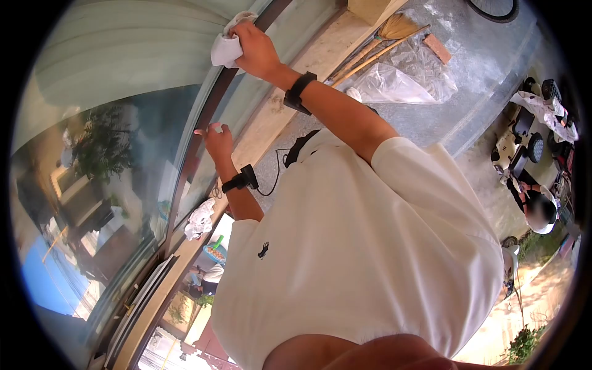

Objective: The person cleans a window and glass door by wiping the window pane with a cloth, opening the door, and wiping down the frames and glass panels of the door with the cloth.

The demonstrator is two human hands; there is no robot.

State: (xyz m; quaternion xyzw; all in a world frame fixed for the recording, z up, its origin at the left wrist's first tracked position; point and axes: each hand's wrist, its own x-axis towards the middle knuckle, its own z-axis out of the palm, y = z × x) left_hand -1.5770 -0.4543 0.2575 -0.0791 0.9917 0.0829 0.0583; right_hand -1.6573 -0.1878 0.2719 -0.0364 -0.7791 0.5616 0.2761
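At the top of the head view, my right hand [256, 50] is closed round a white cloth [227, 50], which is bunched against a dark window frame [221, 92] and the glass [148, 68] beside it. Lower down the same frame, my left hand [219, 145] rests with its fingers apart and holds nothing. Both wrists wear black bands. A cable runs from the device on the left wristband [246, 177] towards my waist. Below my left hand, a crumpled white bundle [200, 219] lies on the ledge [182, 259].
A straw broom [396, 28], clear plastic sheeting [394, 85] and a reddish brick [436, 49] lie on the concrete floor. A bicycle wheel [496, 7] shows at the top. Parked scooters [521, 139] stand on the right, with a person [541, 209] near them.
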